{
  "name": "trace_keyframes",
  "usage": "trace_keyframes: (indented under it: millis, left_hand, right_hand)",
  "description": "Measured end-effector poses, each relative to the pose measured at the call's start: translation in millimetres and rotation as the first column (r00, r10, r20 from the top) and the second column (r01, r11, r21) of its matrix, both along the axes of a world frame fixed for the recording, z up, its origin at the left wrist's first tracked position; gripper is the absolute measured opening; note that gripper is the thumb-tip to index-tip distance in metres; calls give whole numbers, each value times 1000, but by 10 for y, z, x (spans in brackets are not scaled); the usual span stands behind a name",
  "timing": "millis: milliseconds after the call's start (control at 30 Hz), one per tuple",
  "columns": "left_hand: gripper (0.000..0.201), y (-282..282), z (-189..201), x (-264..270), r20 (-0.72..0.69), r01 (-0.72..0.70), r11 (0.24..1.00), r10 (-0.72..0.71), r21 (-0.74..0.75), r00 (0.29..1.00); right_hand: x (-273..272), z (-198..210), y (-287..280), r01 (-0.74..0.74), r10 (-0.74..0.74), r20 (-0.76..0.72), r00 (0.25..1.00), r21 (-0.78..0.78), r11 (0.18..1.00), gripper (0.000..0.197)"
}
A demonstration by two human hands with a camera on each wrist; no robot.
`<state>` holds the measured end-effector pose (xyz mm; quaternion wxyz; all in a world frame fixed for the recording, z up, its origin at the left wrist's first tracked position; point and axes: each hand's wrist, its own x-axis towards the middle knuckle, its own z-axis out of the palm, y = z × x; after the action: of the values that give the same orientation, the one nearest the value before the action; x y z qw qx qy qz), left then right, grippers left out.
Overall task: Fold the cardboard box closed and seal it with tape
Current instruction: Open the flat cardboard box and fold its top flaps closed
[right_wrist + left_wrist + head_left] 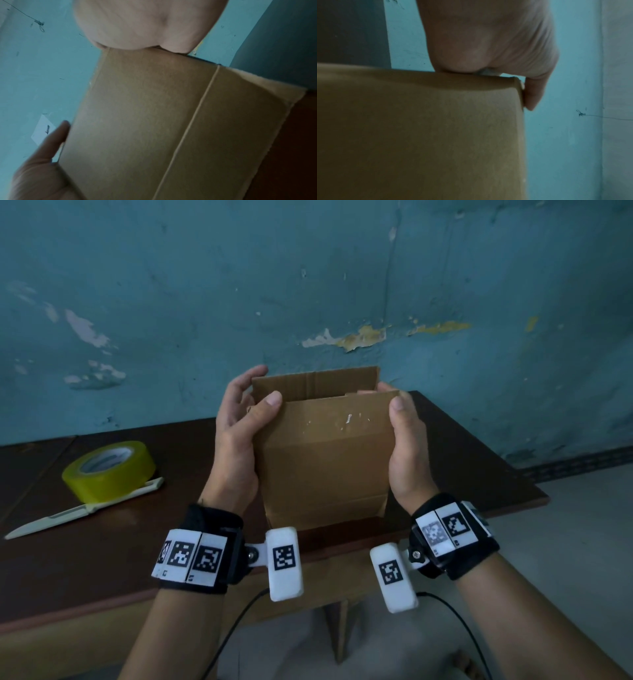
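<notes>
A brown cardboard box is held upright above the dark wooden table, its top flaps standing up and its mouth open. My left hand grips its left side, thumb on the near face and fingers curled behind. On the opposite side my right hand grips it the same way. The left wrist view shows the box filling the frame with a finger hooked over its edge. The right wrist view shows the box with a crease line, the thumb along its edge.
A yellow roll of tape lies on the table to the left. A cream utility knife lies beside it, pointing at the near left. A peeling blue wall stands behind. The table's right edge drops to a grey floor.
</notes>
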<state>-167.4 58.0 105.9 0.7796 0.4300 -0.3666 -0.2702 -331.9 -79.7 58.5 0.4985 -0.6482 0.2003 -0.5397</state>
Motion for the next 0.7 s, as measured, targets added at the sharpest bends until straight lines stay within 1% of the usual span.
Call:
trace_keyframes:
  millis: [67,133,233,367,567,700]
  left_hand:
    - [60,-22,-16,28,-16,2,1000,-2,-4,1000]
    - [61,-36,-32,45,-31,4,1000,-4,-14,1000]
    - [59,-63,-59,77,-30,-2,1000,2,-11,1000]
    - [58,-69,-53,113,-34,-2,1000,2,-3,999]
    - [53,-71,-71,111,-36,-1,1000,1,16,999]
    - [50,-62,-54,140,8,9,999,-9,45,1000]
  right_hand:
    - [-13,23,31,29,-28,6,1000,-48,998,48]
    - [-24,28,51,55,-54,23,998,-69,996,42]
    - [-13,28,57,57,-56,21,998,-97,994,41]
    - [10,36,58,44,-42,30,999,-91,995,41]
    - [13,32,56,66,-63,34,997,-90,994,47]
    - [19,31,44,78,-75,38,996,-77,994,54]
